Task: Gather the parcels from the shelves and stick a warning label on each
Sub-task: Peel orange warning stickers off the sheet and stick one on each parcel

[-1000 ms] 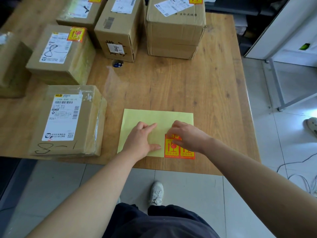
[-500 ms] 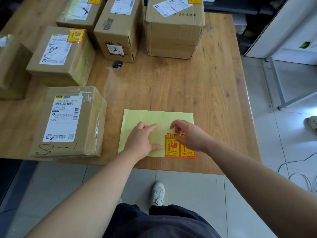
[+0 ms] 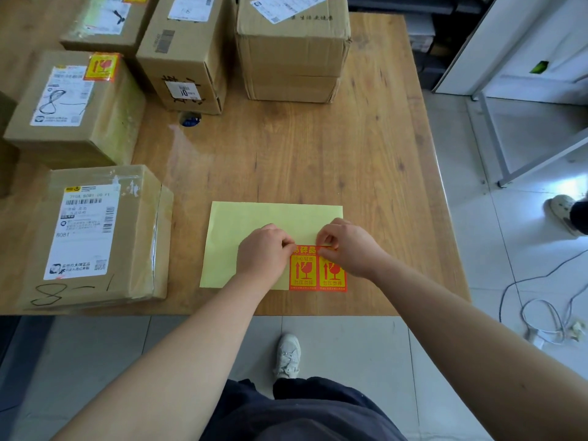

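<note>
Cardboard, paper and wood grain at a parcel-labelling table.

The tan wooden table (image 3: 318, 148) shows a smooth, faintly sheened surface with dark knots and streaked grain. On it lies a pale yellow, matt backing sheet of paper (image 3: 254, 218) carrying 2 glossy red-and-yellow warning stickers (image 3: 316, 272). The brown corrugated-cardboard parcel nearest the front edge (image 3: 95, 237) is wrapped in shiny clear tape that wrinkles at its corner, and bears a white paper shipping label (image 3: 84, 230). Another brown cardboard box at the far end (image 3: 292, 58) looks dull and uncoated. Below the table, pale floor tiles (image 3: 350, 345) appear smooth and slightly reflective beside a white fabric trainer (image 3: 288, 356).
</note>
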A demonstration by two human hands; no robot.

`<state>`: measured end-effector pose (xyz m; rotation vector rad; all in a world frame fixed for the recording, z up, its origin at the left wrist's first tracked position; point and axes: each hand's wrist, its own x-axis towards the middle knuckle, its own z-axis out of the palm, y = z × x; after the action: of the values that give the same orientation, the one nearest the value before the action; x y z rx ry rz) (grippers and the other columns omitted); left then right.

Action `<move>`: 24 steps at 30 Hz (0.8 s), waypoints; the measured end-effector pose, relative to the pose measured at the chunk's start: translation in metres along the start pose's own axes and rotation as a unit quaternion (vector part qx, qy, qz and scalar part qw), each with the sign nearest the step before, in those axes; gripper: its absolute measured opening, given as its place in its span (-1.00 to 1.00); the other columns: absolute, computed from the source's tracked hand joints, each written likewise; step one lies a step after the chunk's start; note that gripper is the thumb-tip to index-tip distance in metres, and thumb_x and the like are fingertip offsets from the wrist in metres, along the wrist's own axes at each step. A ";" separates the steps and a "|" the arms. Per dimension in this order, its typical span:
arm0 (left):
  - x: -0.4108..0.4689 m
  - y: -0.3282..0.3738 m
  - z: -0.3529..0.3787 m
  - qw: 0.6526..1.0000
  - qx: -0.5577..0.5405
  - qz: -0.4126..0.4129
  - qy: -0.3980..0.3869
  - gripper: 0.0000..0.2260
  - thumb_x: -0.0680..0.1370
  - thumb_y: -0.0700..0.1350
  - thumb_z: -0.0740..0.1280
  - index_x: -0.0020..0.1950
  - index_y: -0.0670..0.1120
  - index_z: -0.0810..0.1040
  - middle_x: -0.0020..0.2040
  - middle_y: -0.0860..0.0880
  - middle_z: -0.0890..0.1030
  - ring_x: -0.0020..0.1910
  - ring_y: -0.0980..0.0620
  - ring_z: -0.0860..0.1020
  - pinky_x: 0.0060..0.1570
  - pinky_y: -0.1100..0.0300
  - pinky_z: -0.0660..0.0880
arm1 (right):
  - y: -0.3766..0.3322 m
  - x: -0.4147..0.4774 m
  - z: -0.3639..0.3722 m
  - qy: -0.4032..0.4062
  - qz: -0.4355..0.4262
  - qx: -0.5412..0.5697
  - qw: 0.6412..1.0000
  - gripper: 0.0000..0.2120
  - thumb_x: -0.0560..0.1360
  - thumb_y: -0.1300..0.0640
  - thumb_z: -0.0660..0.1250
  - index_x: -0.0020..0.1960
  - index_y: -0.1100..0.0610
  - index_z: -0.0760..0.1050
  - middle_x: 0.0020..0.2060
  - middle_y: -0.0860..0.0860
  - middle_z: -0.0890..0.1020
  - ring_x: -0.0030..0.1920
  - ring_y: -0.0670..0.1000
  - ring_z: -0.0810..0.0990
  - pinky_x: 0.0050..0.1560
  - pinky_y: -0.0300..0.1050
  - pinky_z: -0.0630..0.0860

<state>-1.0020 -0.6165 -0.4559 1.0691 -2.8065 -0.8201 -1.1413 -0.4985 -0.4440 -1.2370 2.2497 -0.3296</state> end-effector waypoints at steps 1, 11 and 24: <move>0.001 0.001 0.000 1.000 0.010 0.002 -0.005 -0.81 0.56 0.01 0.31 0.05 -0.03 0.66 -0.02 0.04 0.60 -0.07 0.05 0.54 -0.14 0.19 0.48 | 0.000 0.000 0.000 -0.001 -0.001 0.001 1.000 -0.85 0.51 0.06 0.34 0.07 0.04 0.55 -0.02 -0.06 0.49 -0.06 -0.07 0.52 -0.09 -0.21 0.49; 0.010 0.002 -0.004 0.998 0.009 -0.010 -0.069 -0.82 0.60 -0.02 0.25 0.03 -0.06 0.59 0.01 0.03 0.55 -0.05 0.04 0.52 -0.03 0.13 0.50 | 0.002 0.001 0.000 -0.003 -0.002 0.008 1.000 -0.88 0.51 0.05 0.35 0.04 0.01 0.55 -0.03 -0.07 0.48 -0.05 -0.08 0.52 -0.10 -0.24 0.46; 0.010 0.001 -0.001 0.998 0.018 -0.011 -0.065 -0.86 0.56 -0.02 0.31 -0.05 -0.04 0.62 -0.05 0.03 0.58 -0.11 0.04 0.53 -0.14 0.16 0.48 | 0.003 -0.003 0.000 -0.013 -0.003 0.018 1.000 -0.78 0.49 0.07 0.37 0.13 0.03 0.51 0.00 -0.08 0.44 -0.03 -0.09 0.49 -0.08 -0.26 0.43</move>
<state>-1.0098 -0.6231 -0.4562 1.0910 -2.9323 -0.8759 -1.1419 -0.4949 -0.4444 -1.2232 2.2091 -0.3525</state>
